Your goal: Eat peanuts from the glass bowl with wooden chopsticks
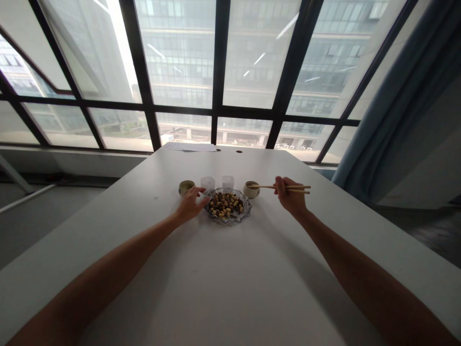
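A glass dish [245, 210] full of mixed nuts or beans sits mid-table. My left hand [190, 203] rests at the dish's left rim, fingers spread and touching it. My right hand [289, 193] holds a pair of wooden chopsticks [268, 187], tips pointing left over a small cream cup [251, 191]. Behind the dish stand two small clear cups [208, 183] [227, 182]. A small olive-green cup [186, 187] sits just beyond my left hand.
The white table [230, 278] stretches toward a wall of large windows. Papers [194, 147] lie at the far edge. A blue curtain [396, 105] hangs at the right. Floor drops away on both sides of the table.
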The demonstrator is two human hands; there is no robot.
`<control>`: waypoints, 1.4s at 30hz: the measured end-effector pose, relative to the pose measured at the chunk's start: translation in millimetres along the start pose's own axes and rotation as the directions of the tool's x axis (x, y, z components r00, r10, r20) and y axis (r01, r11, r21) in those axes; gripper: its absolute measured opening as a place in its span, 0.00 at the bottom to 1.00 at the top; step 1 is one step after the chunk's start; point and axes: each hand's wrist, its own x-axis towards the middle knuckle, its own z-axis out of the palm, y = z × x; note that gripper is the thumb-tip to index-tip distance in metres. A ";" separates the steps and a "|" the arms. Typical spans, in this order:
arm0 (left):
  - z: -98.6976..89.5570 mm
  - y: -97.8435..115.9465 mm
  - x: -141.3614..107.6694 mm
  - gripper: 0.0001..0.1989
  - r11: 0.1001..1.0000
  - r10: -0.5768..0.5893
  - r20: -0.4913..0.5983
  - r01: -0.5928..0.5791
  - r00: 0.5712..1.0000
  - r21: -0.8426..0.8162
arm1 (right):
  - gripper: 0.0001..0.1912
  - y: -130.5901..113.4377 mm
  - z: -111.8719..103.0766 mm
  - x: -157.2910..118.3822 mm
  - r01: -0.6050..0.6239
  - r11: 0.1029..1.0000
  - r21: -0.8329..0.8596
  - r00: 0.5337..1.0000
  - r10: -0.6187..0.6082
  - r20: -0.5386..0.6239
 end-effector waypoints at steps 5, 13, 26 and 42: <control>6.5 -2.9 -4.1 0.17 0.989 -0.015 0.030 0.020 0.999 -0.145 | 0.30 -27.3 20.0 3.8 -0.049 0.972 0.230 0.997 0.059 -0.040; 7.6 0.4 -2.2 0.18 0.969 -0.067 0.123 0.094 0.990 -0.230 | 0.33 -43.1 46.6 -5.8 -0.164 0.939 0.304 0.960 0.081 0.268; 14.9 -9.9 1.4 0.20 0.960 -0.025 0.059 0.040 0.998 -0.278 | 0.34 -31.1 39.5 -1.3 -0.146 0.960 0.241 0.916 0.039 0.399; -3.3 -12.3 1.7 0.11 0.965 0.230 -0.219 -0.193 0.948 0.175 | 0.35 -31.0 31.5 5.7 -0.207 0.950 0.233 0.916 0.104 0.388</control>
